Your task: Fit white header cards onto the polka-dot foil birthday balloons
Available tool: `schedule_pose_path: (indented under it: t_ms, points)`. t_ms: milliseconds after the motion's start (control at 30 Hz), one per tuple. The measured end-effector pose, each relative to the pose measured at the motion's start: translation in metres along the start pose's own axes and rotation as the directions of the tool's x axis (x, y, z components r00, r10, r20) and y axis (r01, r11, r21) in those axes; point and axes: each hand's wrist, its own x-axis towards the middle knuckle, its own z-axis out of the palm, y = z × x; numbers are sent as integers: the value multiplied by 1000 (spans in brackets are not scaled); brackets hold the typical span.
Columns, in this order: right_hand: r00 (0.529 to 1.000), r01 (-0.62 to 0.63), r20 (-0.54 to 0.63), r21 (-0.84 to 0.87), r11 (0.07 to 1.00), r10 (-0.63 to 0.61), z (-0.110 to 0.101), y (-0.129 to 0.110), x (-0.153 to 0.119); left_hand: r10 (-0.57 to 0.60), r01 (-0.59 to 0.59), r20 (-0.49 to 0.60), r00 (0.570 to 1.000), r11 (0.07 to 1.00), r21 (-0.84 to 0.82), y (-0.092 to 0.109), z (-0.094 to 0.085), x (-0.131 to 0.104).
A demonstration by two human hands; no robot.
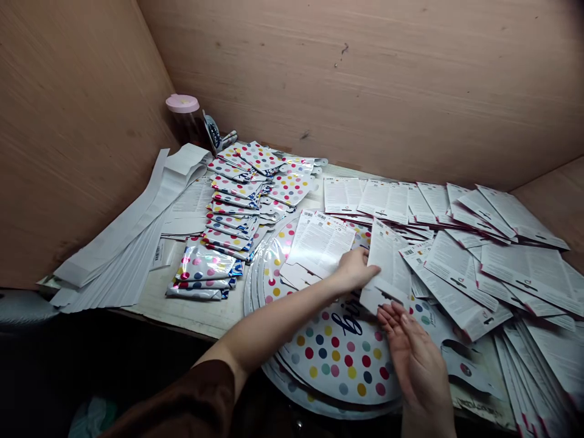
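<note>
My left hand (358, 269) pinches the left edge of a white printed card packet (387, 258), which is held tilted above the round foil balloons. Below it, my right hand (417, 353) is palm up with its fingers stretched out, the fingertips at the packet's lower flap. Whether they press on it I cannot tell. Beneath both hands lies a stack of flat, round foil balloons (328, 365) with coloured dots and dark blue lettering. A few more printed card packets (322, 240) rest on the stack, left of my left hand.
Folded dotted foil balloons (232, 213) are piled left of the stack. Long white paper strips (123, 237) fan out at the far left. Many printed packets (460, 267) overlap on the right. A pink-lidded container (185, 115) stands in the back corner, against wooden walls (347, 79).
</note>
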Motion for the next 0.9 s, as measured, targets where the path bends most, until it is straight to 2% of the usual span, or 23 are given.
schedule_pose_path:
  t_ms: [167,200,300,367,467,633,767,833,900]
  points:
    - [965,-255,98,131,958,244,11,-2,-22,128,-142,-100,987,979,-145,-24,-17,-97]
    - [960,-270,109,137,953,257,15,1,-24,145,-166,-129,981,971,-175,-30,-19,-114]
    - [957,-273,132,119,955,257,28,11,-32,128,-262,-329,936,876,-406,-47,-22,-150]
    - [936,-307,201,74,949,288,39,17,-37,87,-292,-412,907,836,-465,-59,-23,-162]
    - [902,-329,304,22,944,308,54,22,-46,63,-264,-453,889,879,-398,-73,-28,-174]
    - [911,-239,326,-79,968,251,80,26,-61,62,-221,-490,870,936,-275,-91,-42,-196]
    - [938,-133,301,-146,980,172,98,30,-70,51,-248,-498,865,908,-338,-104,-44,-209]
    - [930,-153,317,-124,980,185,104,32,-72,38,-272,-532,846,889,-368,-111,-41,-211]
    - [897,-216,373,-98,971,237,107,34,-71,43,-283,-579,814,900,-332,-118,-38,-211]
